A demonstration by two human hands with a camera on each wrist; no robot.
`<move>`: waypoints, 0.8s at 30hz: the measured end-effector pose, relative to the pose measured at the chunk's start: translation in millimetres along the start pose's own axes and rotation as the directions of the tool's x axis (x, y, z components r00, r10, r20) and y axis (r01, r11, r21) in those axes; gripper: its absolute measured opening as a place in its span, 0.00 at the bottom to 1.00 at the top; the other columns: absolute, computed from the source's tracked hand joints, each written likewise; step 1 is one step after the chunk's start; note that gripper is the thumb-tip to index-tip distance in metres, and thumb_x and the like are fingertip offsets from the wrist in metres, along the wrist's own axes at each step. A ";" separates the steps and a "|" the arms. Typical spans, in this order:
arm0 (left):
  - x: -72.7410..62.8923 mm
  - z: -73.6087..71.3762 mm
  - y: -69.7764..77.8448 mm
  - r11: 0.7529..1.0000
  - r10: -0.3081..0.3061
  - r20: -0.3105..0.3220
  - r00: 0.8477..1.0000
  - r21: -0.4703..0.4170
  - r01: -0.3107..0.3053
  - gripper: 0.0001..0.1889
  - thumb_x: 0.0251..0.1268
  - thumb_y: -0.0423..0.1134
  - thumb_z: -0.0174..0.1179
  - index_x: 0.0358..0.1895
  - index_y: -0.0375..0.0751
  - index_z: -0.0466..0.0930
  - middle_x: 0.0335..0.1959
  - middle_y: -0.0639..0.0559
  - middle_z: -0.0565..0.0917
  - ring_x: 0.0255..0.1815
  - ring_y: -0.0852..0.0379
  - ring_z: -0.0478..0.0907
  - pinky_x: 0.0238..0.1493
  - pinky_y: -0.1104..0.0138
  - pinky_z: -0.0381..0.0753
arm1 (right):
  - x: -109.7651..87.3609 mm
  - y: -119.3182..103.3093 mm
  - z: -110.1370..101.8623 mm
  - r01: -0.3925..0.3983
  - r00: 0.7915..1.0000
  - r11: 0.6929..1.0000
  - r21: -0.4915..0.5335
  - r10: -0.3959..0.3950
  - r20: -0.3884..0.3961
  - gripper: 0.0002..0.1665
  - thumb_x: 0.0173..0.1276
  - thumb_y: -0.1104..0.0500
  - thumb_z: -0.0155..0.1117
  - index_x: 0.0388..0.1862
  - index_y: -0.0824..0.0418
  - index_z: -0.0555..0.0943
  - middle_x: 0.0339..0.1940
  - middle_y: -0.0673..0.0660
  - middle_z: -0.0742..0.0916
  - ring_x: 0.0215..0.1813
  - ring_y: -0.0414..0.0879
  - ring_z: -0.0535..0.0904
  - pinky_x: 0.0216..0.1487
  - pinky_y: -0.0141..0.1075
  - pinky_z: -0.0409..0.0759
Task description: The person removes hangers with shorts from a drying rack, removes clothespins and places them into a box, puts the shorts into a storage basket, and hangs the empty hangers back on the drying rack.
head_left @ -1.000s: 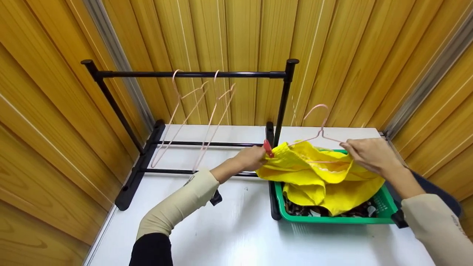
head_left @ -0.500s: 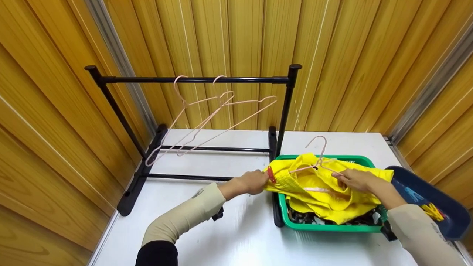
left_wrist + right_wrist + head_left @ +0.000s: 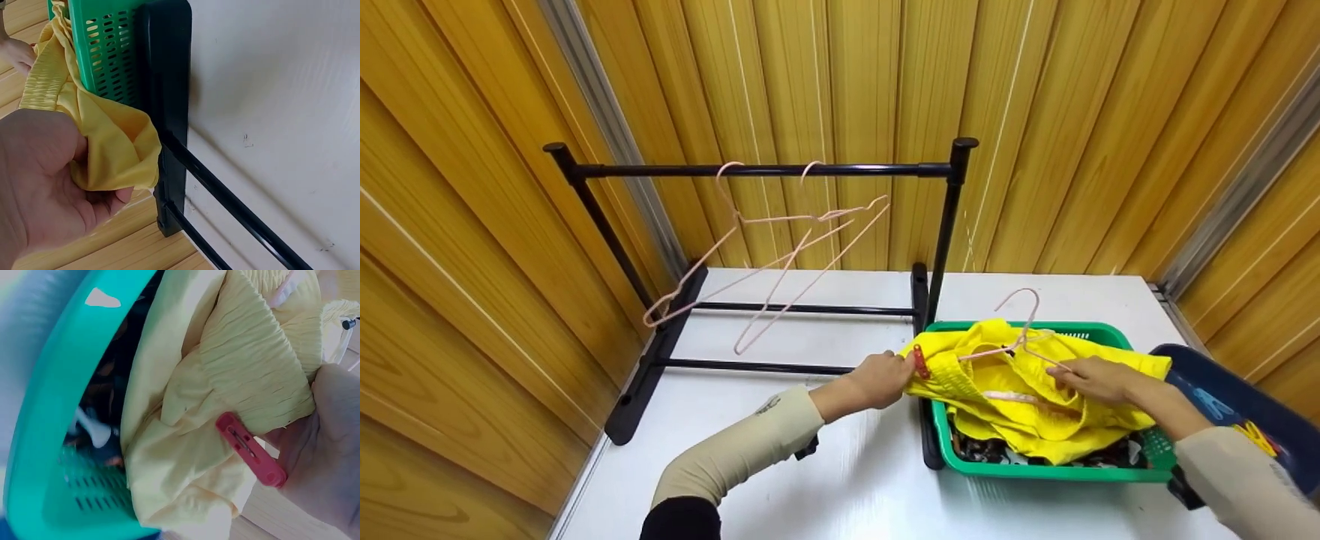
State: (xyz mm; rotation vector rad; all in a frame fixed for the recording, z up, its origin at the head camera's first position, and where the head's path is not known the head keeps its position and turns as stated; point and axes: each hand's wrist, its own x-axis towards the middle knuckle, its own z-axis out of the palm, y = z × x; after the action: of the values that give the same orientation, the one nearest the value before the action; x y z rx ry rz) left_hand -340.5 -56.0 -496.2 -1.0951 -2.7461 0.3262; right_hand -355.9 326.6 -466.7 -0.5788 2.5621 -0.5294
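Pinching the left end of the yellow garment point(image 3: 1035, 426) with the left grip point(image 3: 883, 380), grasping the right side of its waistband point(image 3: 259, 365) beside a red clip point(image 3: 250, 451) with the right grip point(image 3: 1099, 381). Holding the cloth across the green basket point(image 3: 1057, 472), around a pink hanger point(image 3: 1021, 342). Likely risking the loss of the second clip point(image 3: 921, 362), next to the left grip, through uneven pulling, or a snagged edge through lifting against the basket rim (seemingly the likelier mishap). Perhaps also risking a slipped hanger through too much tilt. Working over a white tabletop point(image 3: 847, 480), near a black rack point(image 3: 765, 171) bearing two bare hangers point(image 3: 736, 216), beside a navy tray point(image 3: 1245, 384) of clothespins point(image 3: 1255, 438), between wood-grain panels point(image 3: 855, 90).
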 end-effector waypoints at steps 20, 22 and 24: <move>-2.0 -1.5 0.8 0.999 -0.004 0.083 0.997 -0.033 0.006 0.13 0.69 0.39 0.59 0.52 0.39 0.77 0.34 0.51 0.87 0.36 0.54 0.86 0.33 0.63 0.87 | -53.7 4.6 -28.4 0.139 0.969 0.863 -0.485 -0.220 -0.113 0.12 0.54 0.60 0.81 0.37 0.63 0.89 0.32 0.52 0.86 0.33 0.43 0.77 0.38 0.42 0.86; -1.4 -3.4 1.3 1.000 -0.010 0.081 0.997 -0.026 0.012 0.13 0.69 0.39 0.59 0.52 0.40 0.77 0.34 0.52 0.87 0.36 0.54 0.86 0.33 0.63 0.87 | -55.0 1.1 -27.9 0.113 0.961 0.823 -0.557 -0.233 -0.150 0.13 0.51 0.59 0.83 0.34 0.61 0.89 0.31 0.52 0.84 0.32 0.44 0.74 0.37 0.41 0.84; -0.2 -5.9 2.7 1.000 -0.017 0.076 0.997 -0.005 0.017 0.14 0.70 0.40 0.59 0.54 0.40 0.77 0.34 0.52 0.87 0.35 0.55 0.85 0.32 0.64 0.87 | -55.9 -2.8 -28.2 0.087 0.957 0.781 -0.618 -0.239 -0.167 0.15 0.48 0.58 0.85 0.31 0.60 0.87 0.30 0.52 0.83 0.32 0.45 0.72 0.36 0.41 0.82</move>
State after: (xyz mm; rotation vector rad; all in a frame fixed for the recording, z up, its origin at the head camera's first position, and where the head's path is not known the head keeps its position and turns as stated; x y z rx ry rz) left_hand -337.3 -53.4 -491.2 -1.0813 -2.8227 0.3660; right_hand -324.3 358.4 -423.0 -1.0177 2.9213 0.2228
